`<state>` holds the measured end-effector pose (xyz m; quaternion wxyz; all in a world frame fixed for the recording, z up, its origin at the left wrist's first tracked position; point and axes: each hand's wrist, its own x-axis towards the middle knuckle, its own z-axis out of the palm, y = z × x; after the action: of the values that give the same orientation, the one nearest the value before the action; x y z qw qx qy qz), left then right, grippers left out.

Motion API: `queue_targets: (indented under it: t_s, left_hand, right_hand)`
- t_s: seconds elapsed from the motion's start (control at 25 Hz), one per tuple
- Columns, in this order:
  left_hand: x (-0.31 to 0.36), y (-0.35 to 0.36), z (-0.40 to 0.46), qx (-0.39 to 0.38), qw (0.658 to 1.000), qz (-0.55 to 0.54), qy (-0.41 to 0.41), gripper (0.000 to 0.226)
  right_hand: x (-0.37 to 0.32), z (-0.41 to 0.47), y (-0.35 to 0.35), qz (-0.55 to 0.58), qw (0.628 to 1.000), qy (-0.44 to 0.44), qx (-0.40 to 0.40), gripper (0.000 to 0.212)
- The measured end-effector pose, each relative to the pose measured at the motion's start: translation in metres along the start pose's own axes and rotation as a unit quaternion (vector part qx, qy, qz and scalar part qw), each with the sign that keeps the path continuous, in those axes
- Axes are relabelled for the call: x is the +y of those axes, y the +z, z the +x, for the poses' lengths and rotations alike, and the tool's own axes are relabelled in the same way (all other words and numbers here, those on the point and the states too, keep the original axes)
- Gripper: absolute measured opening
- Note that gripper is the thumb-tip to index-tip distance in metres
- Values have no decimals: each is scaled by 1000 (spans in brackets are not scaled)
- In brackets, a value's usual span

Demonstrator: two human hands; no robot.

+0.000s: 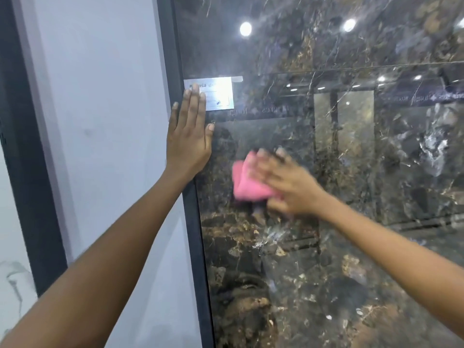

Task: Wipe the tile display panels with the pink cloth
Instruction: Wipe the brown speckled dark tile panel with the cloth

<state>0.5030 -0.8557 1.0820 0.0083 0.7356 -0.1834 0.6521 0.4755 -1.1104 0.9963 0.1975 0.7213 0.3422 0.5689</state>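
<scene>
The pink cloth [247,180] is lying against the dark marble panel [351,247], beneath the right hand [286,182], whose extended fingers are pressing it flat; blur is obscuring finer detail. Left of this, the left hand [188,136] is resting flat, fingers together, overlapping the black frame [195,247] and white label [218,92].

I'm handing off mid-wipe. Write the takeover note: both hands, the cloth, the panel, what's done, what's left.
Left hand: flat, fingers straight, pressed on the dark marble panel at its black frame edge, fingertips over the label.
Right hand: blurred, pressing the pink cloth on the panel below the label.
Done: cannot tell how much is wiped.
Left: white smudge below the cloth; the white panel on the left.
</scene>
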Motion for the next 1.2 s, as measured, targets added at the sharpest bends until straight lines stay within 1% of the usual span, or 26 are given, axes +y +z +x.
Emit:
queue_targets:
  t_s: [0.04, 0.08, 0.12, 0.16, 0.2, 0.24, 0.32, 0.36, 0.4, 0.44, 0.48, 0.52, 0.56, 0.6, 0.64, 0.68, 0.76, 0.84, 0.88, 0.92, 1.0, 1.04, 1.08, 1.12, 1.16, 1.2]
  left_hand:
    - [1, 0, -1, 0, 1000, 0, -2, 59]
    - [1, 1, -1, 1, 1000, 1, -4, 59]
    - [1, 2, -1, 2, 1000, 1, -4, 59]
    - [0, 1, 0, 2, 1000, -3, -3, 59]
    - [-2, 0, 1, 0, 1000, -9, 3, 58]
    - [-6, -2, 1, -1, 1000, -15, 19, 57]
    - [-19, -6, -5, -2, 998, -10, 64, 55]
    - [-24, -8, -10, 0, 997, -6, 78, 55]
    - [-27, -9, -15, 4, 997, -11, 79, 56]
    - [-28, -8, -18, 7, 997, -24, 68, 57]
    - [-28, -8, -19, 7, 998, -40, 58, 58]
    - [-28, -8, -19, 4, 997, -54, 54, 57]
    - [-29, -7, -19, 1, 996, -66, 59, 57]
    - [-31, -8, -18, -1, 995, -79, 67, 56]
    - [-34, -9, -18, 0, 993, -97, 70, 56]
    - [-36, -10, -19, 3, 991, -115, 65, 55]
    - [-35, -10, -24, 17, 991, -125, 37, 55]
    - [-32, -9, -27, 18, 994, -108, 15, 55]
    - [-30, -9, -28, 16, 995, -99, 12, 55]
    - [-30, -8, -30, 14, 996, -89, 12, 55]
    - [-31, -9, -32, 10, 996, -83, 15, 55]
    - [-32, -9, -32, 7, 996, -87, 18, 55]
    - [-33, -10, -32, 5, 996, -90, 22, 55]
    - [-34, -11, -33, 2, 995, -91, 27, 55]
    - [-34, -12, -34, -2, 996, -89, 30, 55]
    - [-34, -13, -35, -8, 996, -84, 32, 55]
  right_hand:
    - [28, 16, -9, 26, 994, 108, 17, 74]
    - [59, 37, -19, 51, 973, 218, 53, 73]
    - [77, 54, -30, 84, 948, 297, 76, 72]
    - [77, 65, -30, 101, 934, 330, 94, 71]
    - [63, 69, -21, 102, 936, 320, 104, 72]
    - [38, 63, -8, 98, 956, 262, 92, 75]
    - [-13, 31, 8, 77, 995, 65, 17, 78]
    - [-18, 15, 8, 64, 998, -1, -23, 76]
    - [-7, 9, 5, 54, 998, -20, -22, 73]
    - [11, 13, -2, 55, 998, 26, 5, 71]
    - [34, 27, -9, 75, 988, 127, 40, 68]
    - [55, 47, -19, 89, 964, 234, 88, 66]
    - [66, 68, -28, 99, 939, 305, 120, 65]
    - [63, 86, -29, 100, 929, 329, 136, 65]
    - [48, 96, -22, 97, 936, 309, 140, 67]
    - [25, 96, -10, 92, 953, 255, 135, 70]
    - [-29, 62, 11, 77, 992, 78, 64, 75]
    - [-52, 18, 15, 44, 993, -101, -46, 74]
    - [-42, 13, 13, 35, 987, -145, -61, 71]
    - [-29, 21, 9, 36, 990, -128, -53, 69]
    - [-1, 57, -1, 63, 996, 56, 12, 67]
    - [6, 74, -7, 78, 985, 147, 43, 68]
    - [-1, 84, -7, 85, 976, 190, 62, 69]
    - [-19, 85, -2, 81, 977, 186, 69, 72]
    - [-46, 75, 10, 77, 986, 141, 55, 75]
    - [-77, 56, 19, 74, 995, 62, 21, 78]
